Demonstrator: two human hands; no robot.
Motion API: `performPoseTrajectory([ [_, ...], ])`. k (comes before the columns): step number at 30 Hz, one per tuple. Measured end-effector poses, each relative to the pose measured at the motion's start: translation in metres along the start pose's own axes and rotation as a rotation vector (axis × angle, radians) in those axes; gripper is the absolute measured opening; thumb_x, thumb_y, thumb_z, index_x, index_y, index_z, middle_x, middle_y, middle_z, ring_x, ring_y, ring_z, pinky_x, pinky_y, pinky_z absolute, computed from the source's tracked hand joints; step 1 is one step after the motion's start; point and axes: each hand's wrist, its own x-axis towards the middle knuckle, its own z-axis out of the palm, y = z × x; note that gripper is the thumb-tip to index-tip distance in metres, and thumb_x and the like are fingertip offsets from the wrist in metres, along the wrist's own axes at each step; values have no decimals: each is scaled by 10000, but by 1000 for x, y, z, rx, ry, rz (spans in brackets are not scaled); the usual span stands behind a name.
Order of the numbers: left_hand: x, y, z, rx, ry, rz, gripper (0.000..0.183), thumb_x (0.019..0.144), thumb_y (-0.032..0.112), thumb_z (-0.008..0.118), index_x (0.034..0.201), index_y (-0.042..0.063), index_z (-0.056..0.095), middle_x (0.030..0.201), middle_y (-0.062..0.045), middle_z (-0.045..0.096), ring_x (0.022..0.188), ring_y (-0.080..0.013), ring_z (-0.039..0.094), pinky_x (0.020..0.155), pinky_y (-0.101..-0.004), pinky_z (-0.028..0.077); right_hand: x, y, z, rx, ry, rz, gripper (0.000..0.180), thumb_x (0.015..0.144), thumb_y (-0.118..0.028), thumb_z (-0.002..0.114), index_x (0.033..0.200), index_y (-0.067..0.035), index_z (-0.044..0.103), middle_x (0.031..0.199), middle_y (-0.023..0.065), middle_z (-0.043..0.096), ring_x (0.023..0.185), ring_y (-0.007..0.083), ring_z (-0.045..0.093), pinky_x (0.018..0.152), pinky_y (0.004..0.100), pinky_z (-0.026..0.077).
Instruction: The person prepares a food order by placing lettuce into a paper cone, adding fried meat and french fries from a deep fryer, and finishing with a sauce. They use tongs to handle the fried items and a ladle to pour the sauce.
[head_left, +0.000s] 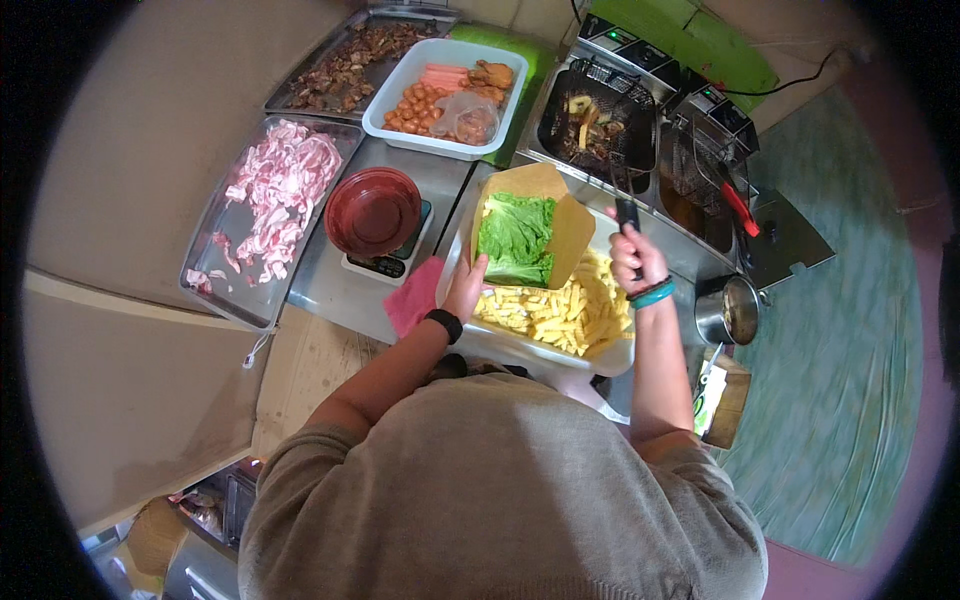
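Note:
My left hand (469, 289) grips the near left side of an open kraft paper food box (566, 217). Green lettuce leaves (517, 232) line the box. Below it, a shallow white tub (611, 364) holds pale yellow cut fries (570, 315). My right hand (637, 259) is closed around the black handle (627, 214) of a wire fryer basket (600, 97). Browned food pieces (592, 131) lie in that basket, which sits at the left fryer well. The basket's lower part is hard to make out.
A second fryer basket (709, 142) has a red handle (739, 199). Further left are a red bowl (373, 212) on a digital scale (394, 264), a metal tray (217, 281) of raw sliced meat and a white tub (375, 124) of sausages. A steel pot (724, 309) stands right.

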Motion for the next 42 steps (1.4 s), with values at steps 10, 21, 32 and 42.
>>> performPoseTrajectory([
  [10, 5, -6, -5, 6, 6, 18, 510, 907, 332, 352, 1304, 30, 244, 1311, -125, 281, 1197, -234, 305, 825, -394, 454, 8, -9, -3, 77, -68, 73, 364, 897, -170, 399, 1246, -86, 337, 601, -39, 336, 420, 20, 294, 336, 153, 237],
  [21, 6, -2, 0, -37, 73, 30, 477, 904, 302, 366, 1303, 67, 251, 1283, -112, 311, 1164, -241, 346, 749, -398, 498, 5, -2, -6, -42, -25, -7, 431, 876, -219, 464, 1257, -76, 324, 573, -49, 330, 396, 20, 262, 318, 155, 203],
  [32, 3, -4, 0, -49, 75, -50, 526, 905, 373, 330, 1309, 52, 228, 1297, -103, 313, 1168, -217, 355, 858, -386, 426, -52, 75, 8, -618, 187, -279, 395, 873, -172, 450, 1239, -73, 339, 536, -8, 363, 370, 70, 315, 331, 218, 307],
  [42, -1, 2, -4, 125, 78, -64, 562, 891, 422, 337, 1331, 107, 185, 1315, -113, 264, 1181, -247, 324, 764, -380, 482, -62, 119, -36, -1629, 518, -783, 443, 751, 18, 493, 1185, -53, 439, 936, 217, 573, 820, 354, 579, 696, 362, 468],
])
